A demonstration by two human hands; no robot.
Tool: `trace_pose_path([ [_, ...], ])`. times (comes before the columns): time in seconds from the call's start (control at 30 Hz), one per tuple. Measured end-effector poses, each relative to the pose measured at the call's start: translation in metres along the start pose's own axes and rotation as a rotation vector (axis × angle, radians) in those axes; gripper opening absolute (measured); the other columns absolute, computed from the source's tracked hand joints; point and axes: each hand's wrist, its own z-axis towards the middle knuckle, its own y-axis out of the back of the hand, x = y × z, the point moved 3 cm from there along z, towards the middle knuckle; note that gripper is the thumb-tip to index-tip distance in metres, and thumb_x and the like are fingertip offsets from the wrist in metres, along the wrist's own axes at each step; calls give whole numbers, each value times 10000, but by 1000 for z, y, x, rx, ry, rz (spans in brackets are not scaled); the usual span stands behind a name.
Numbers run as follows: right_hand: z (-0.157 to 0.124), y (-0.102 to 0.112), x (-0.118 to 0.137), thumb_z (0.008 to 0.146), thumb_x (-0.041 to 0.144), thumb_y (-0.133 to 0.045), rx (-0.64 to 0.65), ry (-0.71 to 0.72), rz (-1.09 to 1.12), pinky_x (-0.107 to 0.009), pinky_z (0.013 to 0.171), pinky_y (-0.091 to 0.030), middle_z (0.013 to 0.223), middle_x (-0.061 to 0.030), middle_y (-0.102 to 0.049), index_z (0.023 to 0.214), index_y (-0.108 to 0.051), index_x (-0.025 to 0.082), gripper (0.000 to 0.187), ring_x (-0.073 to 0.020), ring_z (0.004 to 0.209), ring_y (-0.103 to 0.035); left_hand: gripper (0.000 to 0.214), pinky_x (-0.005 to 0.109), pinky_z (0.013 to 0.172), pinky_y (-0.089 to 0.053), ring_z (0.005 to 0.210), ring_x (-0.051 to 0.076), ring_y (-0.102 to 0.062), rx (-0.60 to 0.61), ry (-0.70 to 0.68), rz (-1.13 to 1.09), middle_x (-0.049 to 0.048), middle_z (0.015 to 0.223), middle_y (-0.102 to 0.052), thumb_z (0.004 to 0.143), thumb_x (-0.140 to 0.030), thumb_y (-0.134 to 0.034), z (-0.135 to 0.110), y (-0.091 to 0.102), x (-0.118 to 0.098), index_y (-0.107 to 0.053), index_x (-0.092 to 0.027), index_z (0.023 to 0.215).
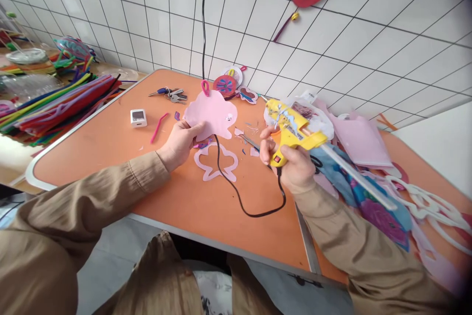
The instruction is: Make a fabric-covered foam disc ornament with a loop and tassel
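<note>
My left hand pinches the lower left edge of a pink foam cloud shape with a pink loop at its top and a small face on it, held just above the orange table. My right hand is closed round the handle of a yellow hot glue gun, its nozzle pointing up and left, a clear glue stick jutting out behind to the right. The gun's black cord loops across the table. A pink foam outline scrap lies under the cloud shape.
Keys and a small white device lie at the far left of the table, a pink pipe cleaner beside them. Round foam crafts lean on the tiled wall. Foam sheets and scraps pile at right. Pipe cleaners heap on another table at left.
</note>
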Motion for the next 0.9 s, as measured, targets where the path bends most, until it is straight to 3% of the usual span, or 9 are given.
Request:
trace_pose_path([
  [0.3, -35, -13, -36, 835, 390, -647, 132, -113, -29, -304, 491, -405, 995, -34, -632, 1096, -608, 263, 293, -112, 531, -523, 240, 245, 548, -484, 607, 135, -641, -44, -51, 87, 69, 737, -688, 670, -250, -819, -1, 3, 1, -709, -87, 807],
  [0.43, -39, -20, -38, 745, 336, -713, 114, -185, 4, -287, 459, -376, 929, -10, -616, 1029, -623, 259, 307, -90, 481, -490, 178, 233, 497, -408, 514, 92, -514, -51, -160, 108, 0, 570, -574, 669, -253, -806, -1, 3, -2, -673, -135, 668],
  [0.6, -41, -27, -33, 671, 358, -766, 97, -249, 23, -264, 428, -357, 844, 3, -610, 933, -616, 232, 327, -77, 446, -469, 185, 237, 499, -386, 514, 79, -464, -4, -221, 141, -11, 562, -546, 705, -230, -788, -4, -2, -3, -646, -152, 616],
  [0.77, -46, -23, -34, 710, 470, -788, 147, -190, 31, -258, 416, -323, 869, -5, -635, 958, -618, 255, 370, -95, 454, -504, 194, 248, 518, -419, 540, 104, -532, 27, -182, 207, 8, 568, -570, 723, -196, -766, -9, -6, -1, -626, -147, 597],
  [0.9, -54, -20, -38, 722, 528, -816, 209, -220, -18, -280, 462, -398, 910, -8, -636, 991, -660, 283, 395, -98, 499, -517, 172, 254, 565, -480, 575, 128, -607, 2, -158, 218, 25, 603, -616, 725, -178, -769, -11, -7, -2, -639, -136, 620],
])
